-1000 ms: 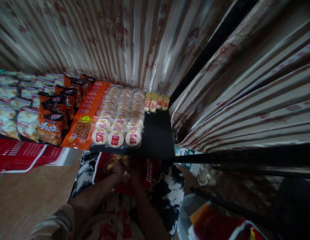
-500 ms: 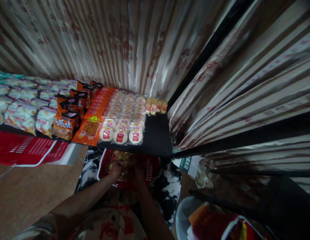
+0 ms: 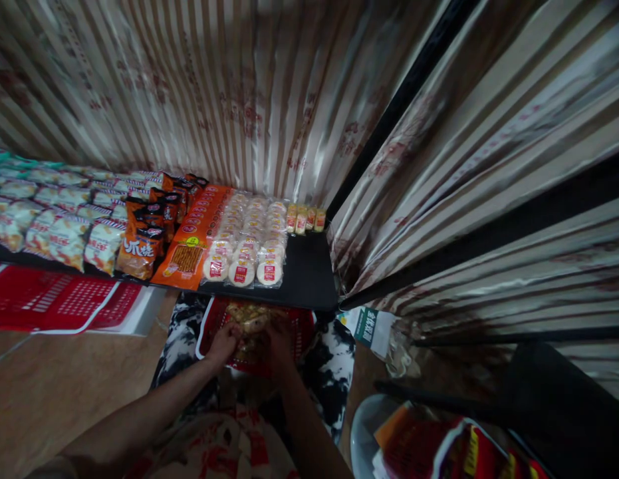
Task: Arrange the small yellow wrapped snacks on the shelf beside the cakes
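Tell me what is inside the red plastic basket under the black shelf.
The red perforated plastic basket holds small golden-wrapped snack packets. The left hand and right hand reach into them, covering the middle. The shelf edge hides the basket's far end.

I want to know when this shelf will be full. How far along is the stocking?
Done: most of the black shelf carries rows of snacks, including the round cake packs and four small yellow packets. In hand: the left hand and right hand are in the red basket on gold-wrapped packets. Left: the bare strip at the shelf's right end.
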Action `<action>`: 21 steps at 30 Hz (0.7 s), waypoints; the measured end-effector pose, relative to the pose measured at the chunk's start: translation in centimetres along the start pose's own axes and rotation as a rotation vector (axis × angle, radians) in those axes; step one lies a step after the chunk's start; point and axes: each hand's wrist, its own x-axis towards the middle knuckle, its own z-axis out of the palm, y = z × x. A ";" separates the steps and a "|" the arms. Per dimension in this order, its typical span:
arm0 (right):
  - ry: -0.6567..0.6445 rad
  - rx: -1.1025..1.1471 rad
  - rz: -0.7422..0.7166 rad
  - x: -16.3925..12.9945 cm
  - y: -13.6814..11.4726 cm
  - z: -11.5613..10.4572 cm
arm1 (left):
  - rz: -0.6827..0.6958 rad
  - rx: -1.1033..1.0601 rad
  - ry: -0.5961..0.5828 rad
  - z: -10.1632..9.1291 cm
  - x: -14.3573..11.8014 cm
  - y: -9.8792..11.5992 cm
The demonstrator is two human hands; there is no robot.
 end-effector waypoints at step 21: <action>-0.012 -0.164 -0.185 -3.9 -4.1 0.4 | 0.721 0.573 0.057 -0.9 -3.3 -0.1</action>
